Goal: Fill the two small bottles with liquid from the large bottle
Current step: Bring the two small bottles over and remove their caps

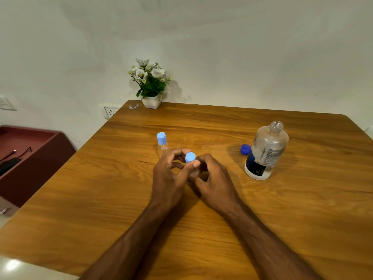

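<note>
A small clear bottle with a light blue cap (190, 157) is held at the middle of the wooden table (101, 199). My left hand (169, 174) has thumb and fingers on the cap. My right hand (212, 178) wraps the bottle's body, which is hidden by the fingers. A second small capped bottle (162, 141) stands upright just behind my left hand. The large clear bottle (266, 152) stands open at the right, partly filled, with a dark label. Its dark blue cap (245, 148) lies on the table just left of it.
A white pot of artificial flowers (151, 83) stands at the table's far edge against the wall. A dark red cabinet (30, 154) with a cable on it sits low at the left. A wall socket (110, 112) is beside the table's far left corner.
</note>
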